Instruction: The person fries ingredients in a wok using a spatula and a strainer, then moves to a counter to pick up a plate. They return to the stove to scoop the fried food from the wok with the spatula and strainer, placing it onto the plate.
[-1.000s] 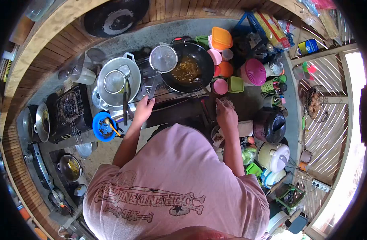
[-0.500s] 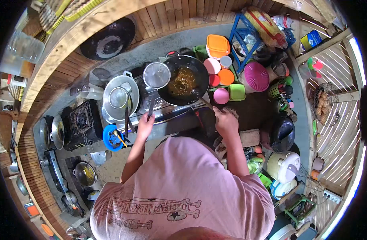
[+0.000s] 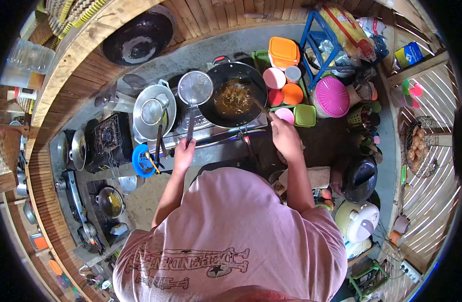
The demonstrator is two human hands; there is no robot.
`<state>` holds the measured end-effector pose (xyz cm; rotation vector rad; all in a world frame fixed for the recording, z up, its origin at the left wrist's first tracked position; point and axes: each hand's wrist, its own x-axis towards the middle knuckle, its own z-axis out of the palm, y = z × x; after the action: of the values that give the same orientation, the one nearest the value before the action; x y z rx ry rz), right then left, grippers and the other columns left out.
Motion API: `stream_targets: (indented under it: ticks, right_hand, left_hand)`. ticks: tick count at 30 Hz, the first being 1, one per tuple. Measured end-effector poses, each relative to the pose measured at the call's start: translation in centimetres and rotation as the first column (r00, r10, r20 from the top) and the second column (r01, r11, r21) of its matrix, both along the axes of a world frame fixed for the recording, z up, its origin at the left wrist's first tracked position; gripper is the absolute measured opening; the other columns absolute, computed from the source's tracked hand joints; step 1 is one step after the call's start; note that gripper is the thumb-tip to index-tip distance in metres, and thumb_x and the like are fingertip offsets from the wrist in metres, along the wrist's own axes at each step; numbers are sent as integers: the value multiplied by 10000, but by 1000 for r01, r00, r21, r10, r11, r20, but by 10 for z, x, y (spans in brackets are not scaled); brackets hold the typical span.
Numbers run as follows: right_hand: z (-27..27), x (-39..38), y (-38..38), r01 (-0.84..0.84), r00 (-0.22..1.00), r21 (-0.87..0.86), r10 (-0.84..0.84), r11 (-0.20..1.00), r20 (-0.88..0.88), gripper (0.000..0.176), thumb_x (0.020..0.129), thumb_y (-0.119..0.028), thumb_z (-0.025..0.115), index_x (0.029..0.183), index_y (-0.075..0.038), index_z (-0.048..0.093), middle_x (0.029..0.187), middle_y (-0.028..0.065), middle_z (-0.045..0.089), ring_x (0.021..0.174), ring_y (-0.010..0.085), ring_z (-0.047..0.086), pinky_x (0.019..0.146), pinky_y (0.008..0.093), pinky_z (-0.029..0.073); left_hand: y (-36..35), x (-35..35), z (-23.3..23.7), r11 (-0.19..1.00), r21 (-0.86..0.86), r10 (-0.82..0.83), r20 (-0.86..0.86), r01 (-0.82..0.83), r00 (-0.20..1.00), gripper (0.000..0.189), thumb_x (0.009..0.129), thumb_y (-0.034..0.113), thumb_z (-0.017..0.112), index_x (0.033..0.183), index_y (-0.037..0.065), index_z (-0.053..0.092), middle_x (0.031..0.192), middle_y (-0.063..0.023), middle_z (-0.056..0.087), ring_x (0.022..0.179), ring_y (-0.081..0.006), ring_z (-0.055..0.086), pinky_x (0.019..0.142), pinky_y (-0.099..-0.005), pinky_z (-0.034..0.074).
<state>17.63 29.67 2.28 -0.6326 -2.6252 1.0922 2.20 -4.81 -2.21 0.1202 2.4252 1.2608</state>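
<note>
My left hand (image 3: 184,156) is closed around the dark handle of a round mesh strainer (image 3: 195,88), held up beside the wok's left rim. My right hand (image 3: 285,135) grips the handle of a wooden-handled cooking utensil (image 3: 261,107), whose far end reaches into the wok; its head cannot be made out in the liquid. The black wok (image 3: 233,122) sits on the stove (image 3: 203,135). Thin pale and brown strips of food (image 3: 234,96) lie in brown liquid at its middle.
Left of the strainer, a metal pot (image 3: 140,118) carries a smaller strainer (image 3: 152,111). A blue bowl (image 3: 142,168) stands near my left forearm. Lidded plastic containers (image 3: 283,50) crowd the wok's right side, near a pink-lidded tub (image 3: 332,96). A second burner (image 3: 107,133) is farther left.
The utensil's end has moved from the wok's right side farther in and up, and my right hand has followed. The strainer stays in my left hand. The view has shifted slightly.
</note>
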Motion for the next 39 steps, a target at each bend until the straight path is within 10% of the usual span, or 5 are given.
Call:
stream_targets:
  ticks: [13,27,31,37,39]
  right_hand:
    - [-83,-33,7,46,997,-146,-54,988,-52,345,987,-172,496,1279,-19,597,1030,294,662,976,451,644,866,479,502]
    - [-42,-42,5,94,972,41,-101,995,213,358,998,-191,499,1333,-95,579,1088,281,650,986,451,628,873,493,488]
    - [-61,-40,1,21,996,-272,2,962,84,362,1028,-213,469,1328,-40,574,1184,248,655,1117,375,634,983,389,458]
    - [-35,-39,9,31,999,-210,-39,977,-31,366,1038,-211,442,1339,-41,562,1248,244,622,1177,363,598,1002,390,439]
    - [-35,-40,16,74,997,-154,-71,985,23,370,1015,-193,463,1343,-52,560,1210,248,627,1139,411,589,983,419,445]
  left_hand:
    - [1,-2,3,997,-78,-9,-128,-1,992,303,949,304,620,897,7,580,625,-56,530,602,-133,491,567,-342,411]
    - [5,-8,6,995,-96,12,-149,-27,989,314,942,314,620,933,0,610,649,-135,588,596,-236,566,593,-396,444]
    - [3,-10,0,996,-88,-1,-123,-10,992,329,940,318,622,950,-11,603,667,-145,590,612,-236,563,596,-396,439]
    - [3,-11,-7,996,-91,-11,-103,2,995,335,948,313,625,935,-19,576,667,-123,560,621,-191,513,595,-380,428]
    - [4,-10,-6,997,-75,13,-116,-21,993,331,932,322,623,904,-5,582,669,-170,589,618,-299,580,595,-424,430]
